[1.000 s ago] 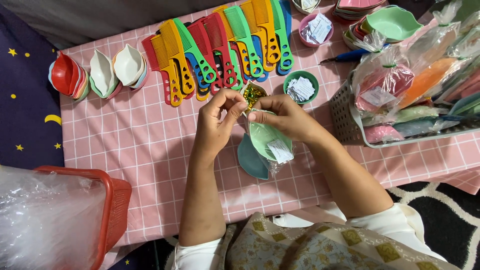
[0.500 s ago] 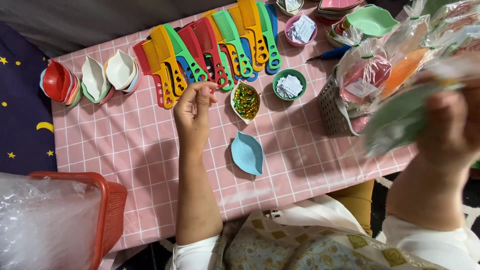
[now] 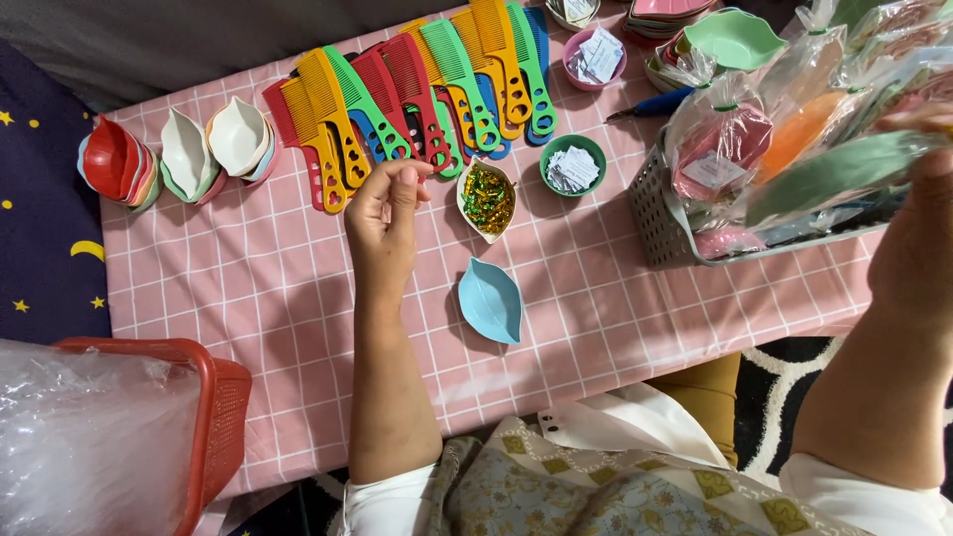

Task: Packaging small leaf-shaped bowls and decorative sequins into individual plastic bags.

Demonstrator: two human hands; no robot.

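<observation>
My left hand (image 3: 382, 213) hovers over the pink checked tablecloth (image 3: 248, 288), just below a row of coloured combs (image 3: 417, 89). Its fingers are curled in against the thumb and I see nothing in it. My right hand (image 3: 918, 238), blurred at the right edge, grips a green dish wrapped in clear plastic (image 3: 834, 174) above the grey basket (image 3: 657, 213). A light blue leaf-shaped dish (image 3: 490, 300) lies bare between my arms. Beside my left hand, a white leaf dish (image 3: 487, 199) holds green and gold sweets.
A green bowl (image 3: 573, 166) and a pink bowl (image 3: 594, 57) hold paper slips. Stacks of leaf dishes (image 3: 189, 154) stand at the far left. The grey basket is full of wrapped packets. A red basket (image 3: 216, 397) with clear plastic bags sits at the lower left.
My right hand has carried the wrapped green dish from the middle of the table out to the right, over the grey basket. My left hand let go and stays by the combs.
</observation>
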